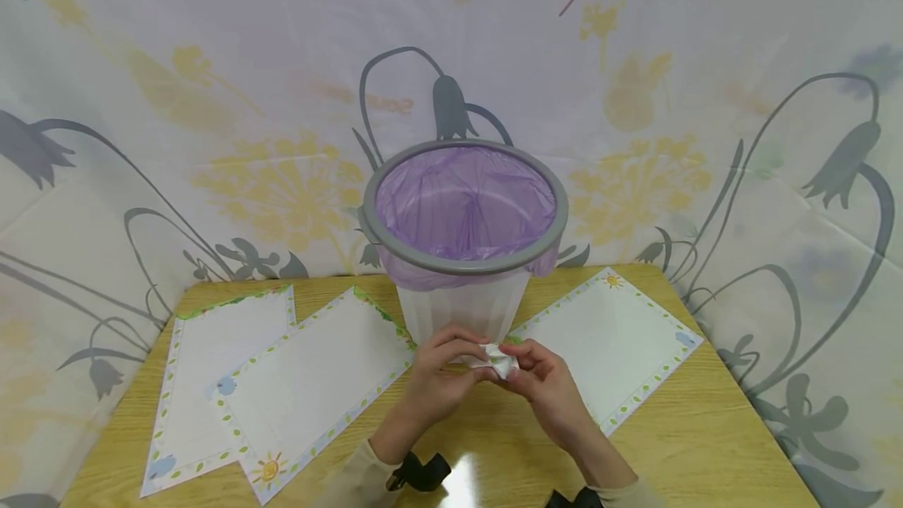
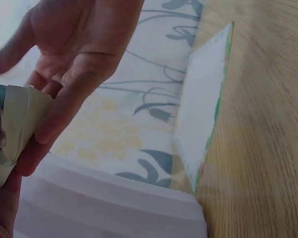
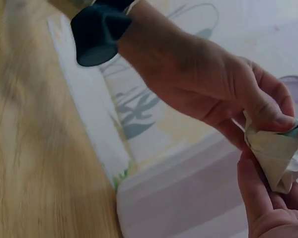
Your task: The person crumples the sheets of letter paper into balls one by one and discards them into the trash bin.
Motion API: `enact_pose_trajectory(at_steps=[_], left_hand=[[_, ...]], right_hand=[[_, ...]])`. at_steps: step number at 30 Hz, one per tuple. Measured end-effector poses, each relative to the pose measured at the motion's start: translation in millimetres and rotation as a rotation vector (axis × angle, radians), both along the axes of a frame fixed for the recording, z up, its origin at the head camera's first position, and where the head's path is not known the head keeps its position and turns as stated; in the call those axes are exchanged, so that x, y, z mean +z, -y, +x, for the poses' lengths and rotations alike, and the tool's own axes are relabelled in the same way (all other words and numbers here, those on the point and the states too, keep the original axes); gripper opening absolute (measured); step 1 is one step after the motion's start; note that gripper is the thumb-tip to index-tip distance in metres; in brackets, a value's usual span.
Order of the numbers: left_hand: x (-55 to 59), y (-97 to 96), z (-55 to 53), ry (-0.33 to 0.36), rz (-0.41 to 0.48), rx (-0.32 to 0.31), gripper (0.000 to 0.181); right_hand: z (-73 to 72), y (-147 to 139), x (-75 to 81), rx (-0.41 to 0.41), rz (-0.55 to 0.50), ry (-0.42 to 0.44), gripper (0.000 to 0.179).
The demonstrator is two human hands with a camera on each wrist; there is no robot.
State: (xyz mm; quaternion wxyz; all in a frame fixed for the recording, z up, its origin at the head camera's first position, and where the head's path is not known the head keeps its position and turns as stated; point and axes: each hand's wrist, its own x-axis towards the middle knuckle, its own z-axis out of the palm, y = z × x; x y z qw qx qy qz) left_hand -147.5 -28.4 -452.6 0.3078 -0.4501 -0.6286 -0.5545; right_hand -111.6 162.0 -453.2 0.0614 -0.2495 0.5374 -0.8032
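Note:
A small wad of folded, crumpled paper (image 1: 499,361) is held between both hands, low in front of the bin. On its left side, my left hand (image 1: 439,379) grips it with curled fingers and thumb. My right hand (image 1: 550,392) pinches the other side between thumb and fingers. In the right wrist view the wad (image 3: 274,156) shows pale outer folds and a bit of teal at one edge. The left wrist view has the wad (image 2: 32,111) at its left edge, partly covered by fingers.
Behind the hands stands a white bin (image 1: 458,308) with a grey rim (image 1: 466,265) and purple liner (image 1: 466,202). Two bordered paper sheets overlap at left, one sheet (image 1: 317,390) atop another (image 1: 204,382). A third sheet (image 1: 607,351) lies right on the wooden table (image 1: 691,429). Patterned cloth hangs behind.

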Motion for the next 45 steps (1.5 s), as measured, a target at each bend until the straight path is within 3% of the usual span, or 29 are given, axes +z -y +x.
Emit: enact_pose_trajectory(at_steps=[2,8,14,21,28,35,42,45], left_hand=[[1.6,-0.7,0.1,0.007,0.014,0.002,0.036],[13.5,-2.8,8.3,0.047,0.01,-0.011,0.028],[10.3,-4.3,5.8,0.071,-0.007,0.01,0.03],[1.3,3.3,-0.7,0.185,-0.104,-0.02,0.044],[-0.9,6.9,-1.0,0.163,-0.108,0.006,0.03],[23.0,8.9,10.1,0.209,-0.017,-0.062,0.027],[-1.0,15.4,-0.6,0.267,-0.016,-0.031,0.026],[-6.0,20.2,-2.2,0.303,-0.016,-0.013,0.023]], right_hand=[[-0.1,-3,-0.7,-0.004,0.044,-0.038,0.03],[0.0,-6,-1.2,-0.184,0.248,-0.136,0.024],[0.1,-6,0.6,-0.24,0.297,-0.105,0.02],[1.1,-10,1.9,-0.243,0.299,-0.12,0.018],[-1.4,-10,-1.6,-0.218,0.273,-0.125,0.024],[-2.4,-11,0.4,-0.205,0.315,-0.121,0.03],[-3.3,-15,5.0,-0.221,0.336,-0.148,0.027],[-5.1,-18,8.0,-0.226,0.339,-0.154,0.026]])
